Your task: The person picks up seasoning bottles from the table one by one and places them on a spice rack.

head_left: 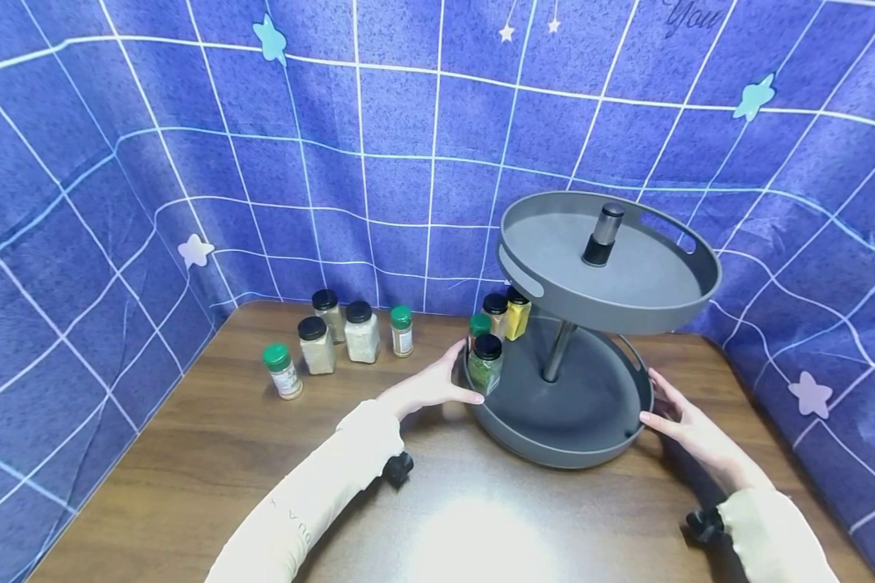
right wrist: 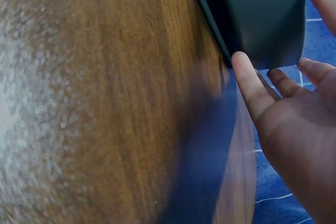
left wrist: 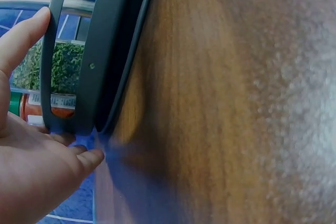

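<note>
Two-tier tray (head_left: pixel 605 320) stands at 2 o'clock on the table (head_left: pixel 379 526). Left hand (head_left: pixel 439 384) touches lower tier (head_left: pixel 591 409) at 9 o'clock, right hand (head_left: pixel 700 433) at 4; fingers extended, not clenched, opposite placement likely for balance. Four jars (head_left: pixel 485 368) sit inside at 10, rim (head_left: pixel 554 457) probably keeping them in.

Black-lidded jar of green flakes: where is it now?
In the head view, the jar stands at the left edge of the lower grey tray, beside the left hand, in front of a green-capped bottle.
</note>
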Demonstrator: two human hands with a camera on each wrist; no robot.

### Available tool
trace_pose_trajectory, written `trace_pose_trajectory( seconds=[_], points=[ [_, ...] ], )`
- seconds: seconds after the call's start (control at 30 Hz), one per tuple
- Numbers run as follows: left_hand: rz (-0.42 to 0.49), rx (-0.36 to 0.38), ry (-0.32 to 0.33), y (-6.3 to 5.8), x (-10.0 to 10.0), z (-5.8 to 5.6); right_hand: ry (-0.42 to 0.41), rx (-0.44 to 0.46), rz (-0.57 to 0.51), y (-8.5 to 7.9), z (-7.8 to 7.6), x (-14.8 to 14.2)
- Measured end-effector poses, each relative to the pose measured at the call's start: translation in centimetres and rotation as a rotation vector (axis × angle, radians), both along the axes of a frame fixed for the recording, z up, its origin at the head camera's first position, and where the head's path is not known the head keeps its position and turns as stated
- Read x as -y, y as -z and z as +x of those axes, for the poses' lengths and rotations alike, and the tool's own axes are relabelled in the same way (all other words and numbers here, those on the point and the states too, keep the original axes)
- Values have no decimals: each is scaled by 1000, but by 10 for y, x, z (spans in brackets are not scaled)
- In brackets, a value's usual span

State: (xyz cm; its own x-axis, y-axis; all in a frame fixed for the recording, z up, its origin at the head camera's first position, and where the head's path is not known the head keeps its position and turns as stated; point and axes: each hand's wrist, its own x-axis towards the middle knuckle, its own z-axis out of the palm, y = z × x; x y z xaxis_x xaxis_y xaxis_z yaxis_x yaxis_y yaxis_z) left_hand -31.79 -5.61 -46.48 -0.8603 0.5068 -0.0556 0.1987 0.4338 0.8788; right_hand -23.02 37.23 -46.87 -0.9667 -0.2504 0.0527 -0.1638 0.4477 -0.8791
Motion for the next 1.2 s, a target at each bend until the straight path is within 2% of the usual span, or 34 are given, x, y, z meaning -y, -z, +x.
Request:
trace_pose_trajectory(
  seconds=[0.17, 0.37, 0.57, 0.77, 0.93, 1.2],
  points=[
    [14, 0, -3, 2, 0, 0, 5, 8, 15, 0, 1, 1],
    [32, -30, -42, 5, -1, 5, 10, 1, 42, 1, 0, -1],
    [7, -68, -66, 3, 0, 19, 8, 1, 53, -1, 0, -1],
    [-51, -63, -32, -3, 3, 35, 7, 4, 53, -2, 0, 0],
    [-56, -72, -30, -6, 1, 47, 19, 8, 70, -2, 0, -1],
    [-26, -42, -59, -4, -1, 61, 31, -2, 85, 1, 0, -1]
  ],
)
